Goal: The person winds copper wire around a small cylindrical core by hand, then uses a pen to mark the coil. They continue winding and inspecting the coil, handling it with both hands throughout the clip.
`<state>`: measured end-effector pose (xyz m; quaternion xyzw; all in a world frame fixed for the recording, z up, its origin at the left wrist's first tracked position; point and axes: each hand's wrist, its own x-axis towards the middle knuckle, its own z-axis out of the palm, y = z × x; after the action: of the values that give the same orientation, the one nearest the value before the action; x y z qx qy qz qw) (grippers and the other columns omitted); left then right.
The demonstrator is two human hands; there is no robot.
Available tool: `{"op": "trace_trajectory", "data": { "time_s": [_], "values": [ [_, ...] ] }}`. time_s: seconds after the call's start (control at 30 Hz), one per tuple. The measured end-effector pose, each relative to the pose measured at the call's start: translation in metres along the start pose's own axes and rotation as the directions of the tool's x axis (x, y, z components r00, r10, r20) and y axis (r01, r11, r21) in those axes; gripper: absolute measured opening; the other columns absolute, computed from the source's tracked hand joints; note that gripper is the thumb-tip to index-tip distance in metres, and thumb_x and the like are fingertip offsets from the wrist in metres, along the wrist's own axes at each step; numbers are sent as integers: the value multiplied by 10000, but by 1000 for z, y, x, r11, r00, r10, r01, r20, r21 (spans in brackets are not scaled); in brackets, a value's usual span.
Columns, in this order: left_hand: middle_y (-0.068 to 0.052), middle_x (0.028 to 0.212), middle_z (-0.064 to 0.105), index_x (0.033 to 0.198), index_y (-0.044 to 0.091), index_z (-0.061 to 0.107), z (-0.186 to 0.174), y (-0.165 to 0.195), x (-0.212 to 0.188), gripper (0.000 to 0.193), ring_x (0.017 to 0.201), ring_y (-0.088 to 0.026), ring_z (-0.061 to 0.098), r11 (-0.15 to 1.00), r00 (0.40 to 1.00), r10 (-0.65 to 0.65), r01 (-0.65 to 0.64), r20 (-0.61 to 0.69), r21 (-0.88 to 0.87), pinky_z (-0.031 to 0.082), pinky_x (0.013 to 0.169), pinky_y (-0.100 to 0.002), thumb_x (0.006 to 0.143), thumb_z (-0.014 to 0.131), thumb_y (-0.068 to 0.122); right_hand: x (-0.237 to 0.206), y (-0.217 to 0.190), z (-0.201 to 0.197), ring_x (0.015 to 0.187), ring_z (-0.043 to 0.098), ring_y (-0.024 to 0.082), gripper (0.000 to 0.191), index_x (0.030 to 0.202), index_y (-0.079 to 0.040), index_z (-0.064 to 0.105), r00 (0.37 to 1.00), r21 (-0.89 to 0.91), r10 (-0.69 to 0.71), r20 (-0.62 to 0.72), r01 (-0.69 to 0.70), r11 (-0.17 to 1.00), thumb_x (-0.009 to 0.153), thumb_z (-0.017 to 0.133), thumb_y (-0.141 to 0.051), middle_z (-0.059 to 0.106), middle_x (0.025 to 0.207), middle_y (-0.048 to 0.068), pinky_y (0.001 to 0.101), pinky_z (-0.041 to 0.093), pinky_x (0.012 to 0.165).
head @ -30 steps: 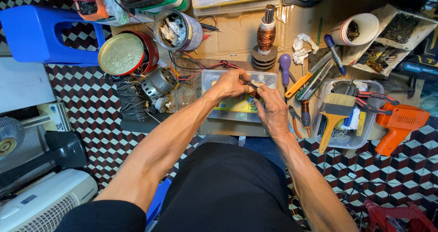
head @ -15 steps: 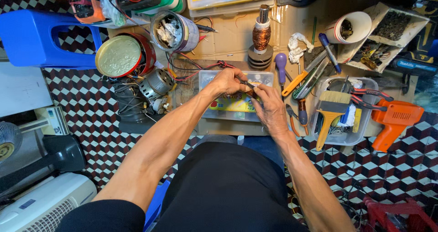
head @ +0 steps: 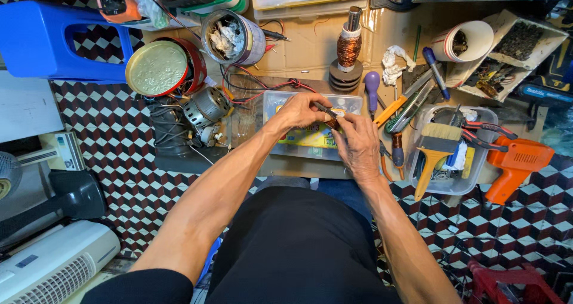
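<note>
- The small part pinched between the two hands is coppery-brown and partly hidden by fingers; its exact shape cannot be told.
- A slim dark tool runs from the left hand towards the part, its long axis slanting from upper left down to lower right, the tip pointing at the right hand.
- The left hand's fingers are closed together around the dark tool, thumb side facing the right hand.
- The right hand's fingertips are pressed together on the small part, holding it just above the clear plastic box.
- The part sits over the middle of that box, which lies on the low cardboard-covered work surface in front of the person's knees.
- Left of the box lies a small grey motor with tangled wires, and beyond it a round tin with a gold lid.
- Behind the box stands a copper-wound armature on its end.
- Right of the hands lie a purple-handled screwdriver, a clear tray holding a paintbrush, and an orange power tool.
</note>
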<state>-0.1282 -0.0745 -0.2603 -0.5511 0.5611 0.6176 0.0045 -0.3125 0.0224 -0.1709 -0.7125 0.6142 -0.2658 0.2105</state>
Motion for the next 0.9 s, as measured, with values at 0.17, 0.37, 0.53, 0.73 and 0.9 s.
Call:
{"op": "trace_trajectory", "data": {
  "time_s": [0.17,0.37,0.53,0.73,0.9],
  "values": [
    [-27,793,675,1133,145,758,-5,5,-13,455,737,-144,637,999,998,47,-48,-45,-13,513,650,-316,721,875,299,-1,-4,3,1024,607,294,411,1184,-29,693,999,0,33,11,-33,999,801,835,-65,653,1110,105,414,480,884],
    [0,744,644,1098,140,761,-10,13,-17,411,706,-137,625,993,993,113,-112,-40,21,508,636,-312,736,856,309,-1,-5,4,1016,607,286,394,1178,-39,691,999,8,42,8,-43,999,811,833,-57,648,1115,106,414,507,878],
    [-30,731,638,1097,136,755,-13,16,-20,392,687,-162,615,986,990,137,-133,-27,99,490,617,-334,762,838,322,-2,-7,7,1012,604,301,392,1169,-34,691,999,1,41,1,-41,999,805,834,-61,645,1117,112,424,510,868],
    [-40,712,627,1063,128,757,-14,17,-25,374,671,-175,609,978,982,182,-176,-48,112,484,605,-350,755,838,324,-2,-7,8,1022,608,307,383,1160,-41,692,999,20,42,0,-42,999,802,830,-56,646,1117,111,426,510,878],
    [-43,722,617,1049,144,764,-13,15,-23,372,687,-185,611,972,980,193,-184,-49,148,488,611,-358,740,847,332,-2,-9,4,1048,609,315,384,1176,-30,687,999,13,39,18,-40,999,817,819,-62,644,1137,128,427,509,904]
  ]
}}
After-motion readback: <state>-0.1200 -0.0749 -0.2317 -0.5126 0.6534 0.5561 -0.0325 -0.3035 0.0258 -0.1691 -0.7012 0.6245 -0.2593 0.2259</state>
